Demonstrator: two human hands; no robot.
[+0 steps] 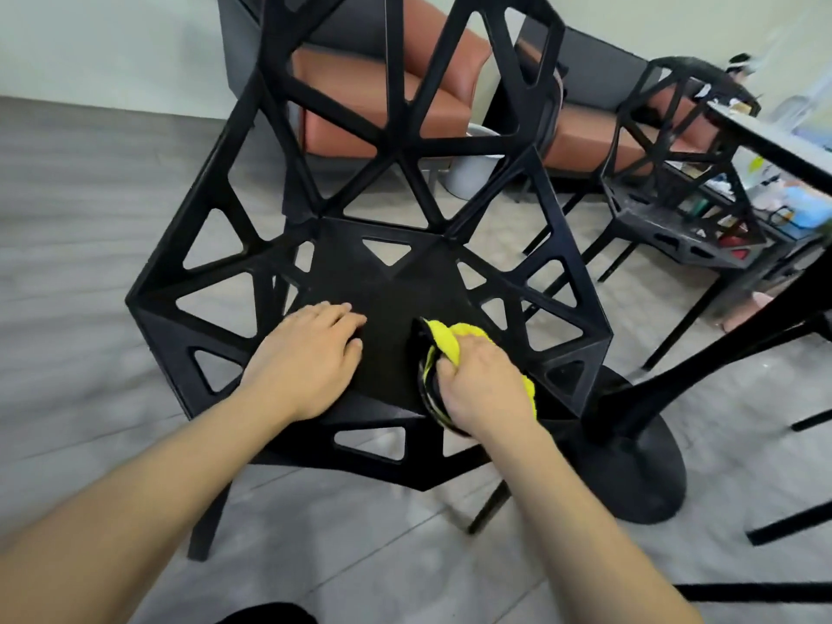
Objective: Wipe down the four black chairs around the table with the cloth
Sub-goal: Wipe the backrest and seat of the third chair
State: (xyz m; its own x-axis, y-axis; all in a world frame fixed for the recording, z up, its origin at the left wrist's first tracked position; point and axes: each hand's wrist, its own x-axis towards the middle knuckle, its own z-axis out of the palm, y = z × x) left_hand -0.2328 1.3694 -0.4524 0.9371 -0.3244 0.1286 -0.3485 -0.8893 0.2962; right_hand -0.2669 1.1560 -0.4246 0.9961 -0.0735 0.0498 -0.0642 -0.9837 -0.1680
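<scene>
A black chair with triangular cut-outs fills the middle of the head view, its seat facing me. My left hand lies flat on the left of the seat, fingers straight. My right hand grips a bunched yellow cloth against the right part of the seat. A second black chair of the same design stands at the right, by the table.
The table's black round base and slanted legs sit close to the chair's right side. An orange and grey sofa runs along the back wall, with a pale bucket seen through the chair back. Grey floor lies to the left.
</scene>
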